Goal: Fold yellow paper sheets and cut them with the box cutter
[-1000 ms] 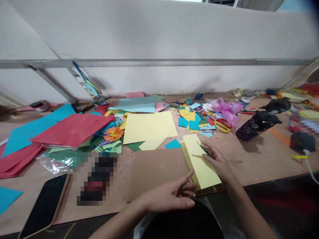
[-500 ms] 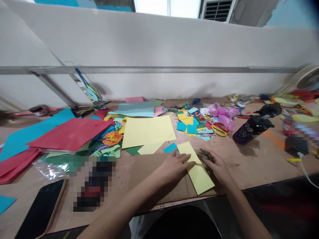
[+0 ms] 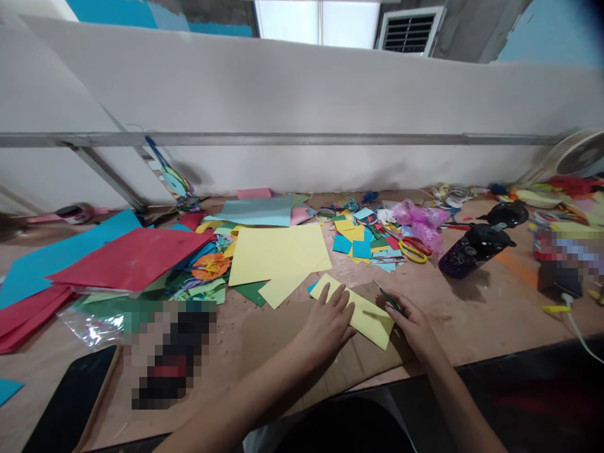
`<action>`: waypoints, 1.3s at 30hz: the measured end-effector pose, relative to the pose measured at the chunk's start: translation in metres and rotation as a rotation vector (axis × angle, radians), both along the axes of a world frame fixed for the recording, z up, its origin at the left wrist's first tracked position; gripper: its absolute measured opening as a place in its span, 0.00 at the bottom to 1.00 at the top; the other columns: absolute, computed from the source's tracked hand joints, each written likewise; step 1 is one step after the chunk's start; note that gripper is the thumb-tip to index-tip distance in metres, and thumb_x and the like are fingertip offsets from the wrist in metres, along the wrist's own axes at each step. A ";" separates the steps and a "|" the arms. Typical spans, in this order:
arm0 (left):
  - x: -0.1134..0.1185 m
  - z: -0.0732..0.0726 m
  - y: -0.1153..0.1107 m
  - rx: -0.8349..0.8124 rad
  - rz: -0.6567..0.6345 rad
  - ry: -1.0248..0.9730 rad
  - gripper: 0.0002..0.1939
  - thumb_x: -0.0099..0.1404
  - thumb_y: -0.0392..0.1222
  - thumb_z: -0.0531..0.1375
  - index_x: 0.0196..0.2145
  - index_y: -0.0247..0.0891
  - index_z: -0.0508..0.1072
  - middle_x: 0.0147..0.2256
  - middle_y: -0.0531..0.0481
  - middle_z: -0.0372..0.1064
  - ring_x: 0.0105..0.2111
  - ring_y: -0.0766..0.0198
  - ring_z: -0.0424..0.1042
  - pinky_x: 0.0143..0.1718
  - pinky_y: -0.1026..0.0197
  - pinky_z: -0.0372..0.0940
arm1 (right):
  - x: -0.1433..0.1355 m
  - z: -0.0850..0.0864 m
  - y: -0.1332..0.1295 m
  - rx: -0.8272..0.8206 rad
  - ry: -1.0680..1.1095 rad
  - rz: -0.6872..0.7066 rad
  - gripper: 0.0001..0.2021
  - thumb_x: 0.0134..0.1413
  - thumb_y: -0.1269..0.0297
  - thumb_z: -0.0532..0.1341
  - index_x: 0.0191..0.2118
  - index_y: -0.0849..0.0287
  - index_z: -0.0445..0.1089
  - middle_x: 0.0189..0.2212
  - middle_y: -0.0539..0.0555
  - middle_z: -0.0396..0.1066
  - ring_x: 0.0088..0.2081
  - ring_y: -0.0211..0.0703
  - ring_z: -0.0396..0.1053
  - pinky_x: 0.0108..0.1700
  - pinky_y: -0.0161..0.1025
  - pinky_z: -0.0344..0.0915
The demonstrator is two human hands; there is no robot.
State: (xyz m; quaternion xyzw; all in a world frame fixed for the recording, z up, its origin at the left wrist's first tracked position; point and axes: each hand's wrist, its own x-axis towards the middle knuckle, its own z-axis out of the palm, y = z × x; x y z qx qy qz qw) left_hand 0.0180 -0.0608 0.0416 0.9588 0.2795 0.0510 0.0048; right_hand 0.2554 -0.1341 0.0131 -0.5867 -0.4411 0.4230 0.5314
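A yellow paper strip (image 3: 370, 319) lies slantwise over a flat piece of brown cardboard (image 3: 278, 327) at the table's front edge. My left hand (image 3: 330, 318) rests on the strip's left part with its fingers spread and lying flat. Off the strip's right side, my right hand (image 3: 408, 318) is closed round a slim dark green pencil (image 3: 389, 297), its pointed tip directed up and left, just above the paper's far edge. A small blue paper piece (image 3: 312, 287) peeks out beside the strip's upper left end.
Yellow sheets (image 3: 280, 251) lie behind the cardboard. Farther right are cut paper squares (image 3: 361, 248), yellow-and-red-handled scissors (image 3: 413, 253) and a dark bottle (image 3: 472, 251). To the left lie red sheets (image 3: 132, 258) and a phone (image 3: 70, 396).
The yellow strip has turned counterclockwise and now lies closer to sideways. My left hand has shifted slightly left with it. The pencil tip has moved a little left.
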 end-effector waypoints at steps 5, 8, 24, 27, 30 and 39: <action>-0.015 0.009 0.007 -0.148 0.067 0.001 0.27 0.65 0.61 0.68 0.53 0.39 0.74 0.70 0.38 0.59 0.72 0.41 0.53 0.71 0.34 0.46 | 0.000 0.000 -0.012 0.013 -0.160 0.018 0.27 0.56 0.45 0.70 0.57 0.52 0.75 0.58 0.61 0.75 0.58 0.58 0.74 0.59 0.54 0.72; -0.023 0.010 0.009 -0.218 0.103 -0.011 0.28 0.66 0.61 0.67 0.55 0.40 0.72 0.68 0.38 0.62 0.70 0.42 0.57 0.71 0.32 0.46 | 0.004 0.004 -0.027 0.075 -0.362 0.095 0.24 0.57 0.52 0.70 0.57 0.52 0.75 0.59 0.60 0.74 0.61 0.58 0.71 0.62 0.54 0.69; -0.035 0.016 -0.001 -0.104 0.252 -0.021 0.36 0.68 0.61 0.65 0.66 0.42 0.67 0.63 0.38 0.68 0.62 0.41 0.65 0.67 0.34 0.52 | -0.004 0.010 -0.070 -0.087 -0.845 0.216 0.31 0.62 0.49 0.65 0.68 0.50 0.67 0.70 0.60 0.61 0.68 0.61 0.64 0.65 0.58 0.66; -0.042 0.005 -0.007 -0.106 0.252 -0.051 0.39 0.68 0.60 0.65 0.70 0.42 0.61 0.67 0.38 0.63 0.66 0.41 0.62 0.67 0.34 0.53 | 0.005 0.021 -0.064 -0.037 -0.736 0.175 0.19 0.69 0.50 0.58 0.58 0.50 0.74 0.59 0.58 0.74 0.60 0.55 0.72 0.60 0.51 0.71; -0.048 -0.009 -0.009 -0.107 0.259 -0.093 0.41 0.70 0.60 0.63 0.72 0.42 0.57 0.69 0.37 0.59 0.68 0.41 0.58 0.68 0.32 0.50 | 0.015 0.026 -0.054 -0.014 -0.727 0.087 0.17 0.71 0.51 0.55 0.51 0.51 0.77 0.50 0.57 0.78 0.52 0.53 0.75 0.53 0.47 0.72; -0.055 -0.026 -0.008 -0.140 0.277 -0.193 0.43 0.69 0.59 0.64 0.73 0.41 0.54 0.67 0.35 0.61 0.67 0.40 0.59 0.69 0.32 0.48 | 0.023 0.014 -0.034 0.044 -0.874 0.021 0.16 0.72 0.55 0.54 0.53 0.51 0.77 0.46 0.58 0.77 0.49 0.54 0.74 0.51 0.51 0.70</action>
